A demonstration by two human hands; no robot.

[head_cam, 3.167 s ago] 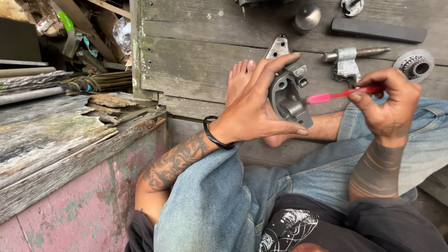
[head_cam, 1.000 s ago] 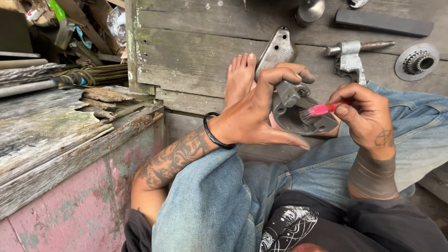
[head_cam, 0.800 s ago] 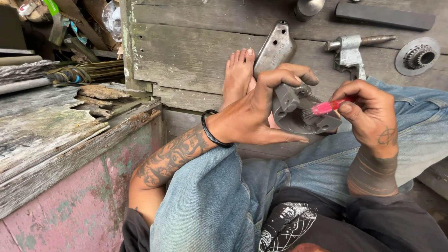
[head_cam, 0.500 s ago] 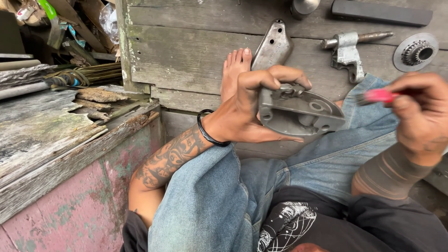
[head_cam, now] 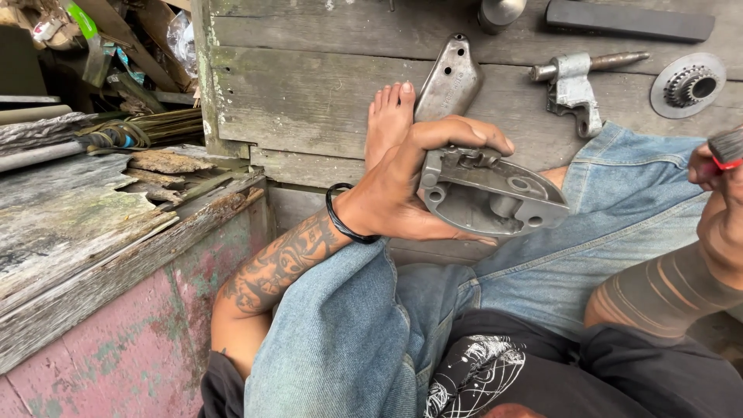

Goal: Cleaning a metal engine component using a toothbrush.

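My left hand (head_cam: 410, 186) grips a grey metal engine cover (head_cam: 495, 197), its hollow inner side facing up, held above my bare foot (head_cam: 389, 116) and my jeans-clad leg. My right hand (head_cam: 716, 166) is at the far right edge of the view, clear of the cover, and holds a red-handled brush (head_cam: 727, 147) whose dark bristles point up. A second grey metal cover (head_cam: 450, 77) lies on the wooden planks just beyond my left hand's fingers.
On the weathered plank floor lie a metal bracket with a shaft (head_cam: 576, 85), a round sprocket disc (head_cam: 687, 83), a dark flat bar (head_cam: 627, 19) and a rounded metal part (head_cam: 499, 9). Rotting boards and a bundle of sticks (head_cam: 131, 131) sit to the left.
My right hand pulled the brush off the cover and swung out to the right edge. My left hand turned the cover so its hollow side faces up.
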